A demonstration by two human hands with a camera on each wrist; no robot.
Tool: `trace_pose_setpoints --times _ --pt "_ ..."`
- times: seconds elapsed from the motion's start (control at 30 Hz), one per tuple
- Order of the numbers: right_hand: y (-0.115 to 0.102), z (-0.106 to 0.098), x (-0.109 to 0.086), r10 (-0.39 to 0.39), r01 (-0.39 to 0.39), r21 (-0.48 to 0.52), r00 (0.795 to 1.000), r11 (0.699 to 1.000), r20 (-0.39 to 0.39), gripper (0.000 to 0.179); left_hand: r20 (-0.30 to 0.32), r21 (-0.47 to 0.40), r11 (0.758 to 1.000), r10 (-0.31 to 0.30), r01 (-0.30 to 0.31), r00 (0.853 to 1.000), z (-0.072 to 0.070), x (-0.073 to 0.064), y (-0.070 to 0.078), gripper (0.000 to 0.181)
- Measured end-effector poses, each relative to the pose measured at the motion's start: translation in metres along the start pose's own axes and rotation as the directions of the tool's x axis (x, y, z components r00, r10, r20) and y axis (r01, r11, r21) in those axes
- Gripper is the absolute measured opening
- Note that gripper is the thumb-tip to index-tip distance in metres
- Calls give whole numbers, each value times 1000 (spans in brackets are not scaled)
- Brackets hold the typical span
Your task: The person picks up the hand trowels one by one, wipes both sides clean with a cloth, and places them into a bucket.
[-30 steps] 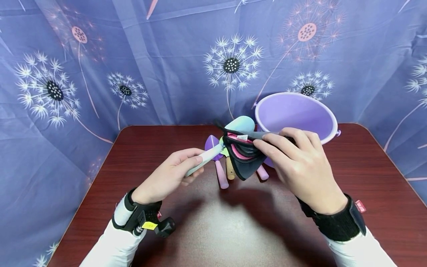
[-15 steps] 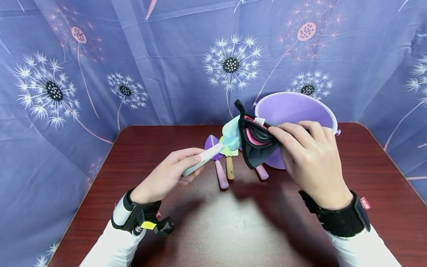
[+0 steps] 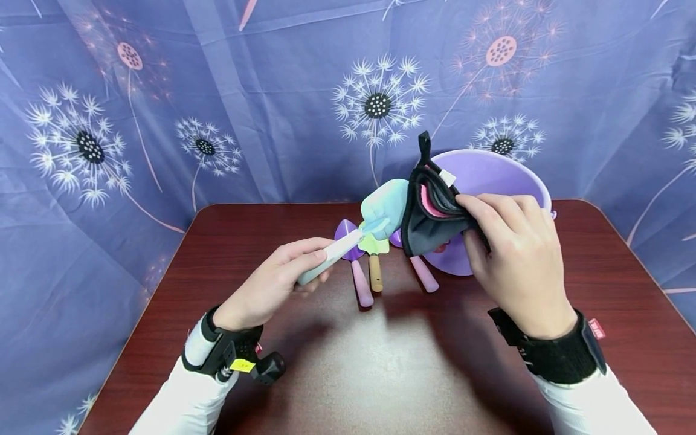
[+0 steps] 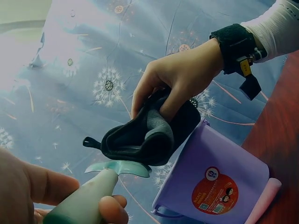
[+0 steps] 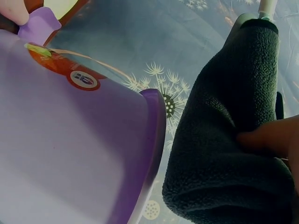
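In the head view my left hand [image 3: 272, 281] grips the pale handle of a trowel [image 3: 383, 208] with a light blue blade, held above the table. My right hand [image 3: 516, 260] pinches a folded dark grey cloth [image 3: 415, 226] with black edging, a hanging loop and pink inside. The cloth lies against the right edge of the trowel's blade and hides part of it. Seen from the left wrist, the cloth [image 4: 140, 135] sits just above the blade [image 4: 133, 169]. In the right wrist view the cloth's fuzzy side [image 5: 224, 140] faces the camera, with a fingertip pressed into it.
A purple bucket [image 3: 454, 264] stands at the back right, partly behind the cloth and right hand. On the table [image 3: 359, 374] lie a purple trowel [image 3: 362, 284], a yellow-green tool [image 3: 375, 243] and another pink-handled purple tool [image 3: 424, 275]. A patterned curtain [image 3: 283, 121] hangs behind.
My right hand has drawn the cloth rightward and up along the trowel, uncovering most of its light blue blade. The blade has turned slightly; my left hand has hardly moved.
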State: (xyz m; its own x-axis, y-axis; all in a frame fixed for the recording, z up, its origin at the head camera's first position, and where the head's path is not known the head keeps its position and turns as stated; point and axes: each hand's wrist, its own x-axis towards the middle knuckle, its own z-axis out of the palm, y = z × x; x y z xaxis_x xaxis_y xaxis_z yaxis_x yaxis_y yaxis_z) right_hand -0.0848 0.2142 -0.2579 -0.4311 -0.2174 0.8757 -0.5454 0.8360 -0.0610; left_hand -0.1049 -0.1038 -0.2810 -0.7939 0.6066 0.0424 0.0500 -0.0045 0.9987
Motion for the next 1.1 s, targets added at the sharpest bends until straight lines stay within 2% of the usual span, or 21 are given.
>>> trace_pose_setpoints --times 0.17,0.33,0.67,1.1 --pt "2 0 -2 41 -41 9 998 999 38 35 -16 8 1000 3 -3 1000 0 0 0 25" --pt "4 3 -4 42 -43 20 998 999 56 35 -22 23 1000 7 -6 1000 1 2 1 26" --pt "-5 6 -4 -41 37 45 996 998 81 32 -18 9 1000 12 -12 1000 2 2 -1 26" --pt "-19 7 -3 -150 140 99 984 985 101 30 -32 -1 1000 -13 12 999 4 2 -1 27"
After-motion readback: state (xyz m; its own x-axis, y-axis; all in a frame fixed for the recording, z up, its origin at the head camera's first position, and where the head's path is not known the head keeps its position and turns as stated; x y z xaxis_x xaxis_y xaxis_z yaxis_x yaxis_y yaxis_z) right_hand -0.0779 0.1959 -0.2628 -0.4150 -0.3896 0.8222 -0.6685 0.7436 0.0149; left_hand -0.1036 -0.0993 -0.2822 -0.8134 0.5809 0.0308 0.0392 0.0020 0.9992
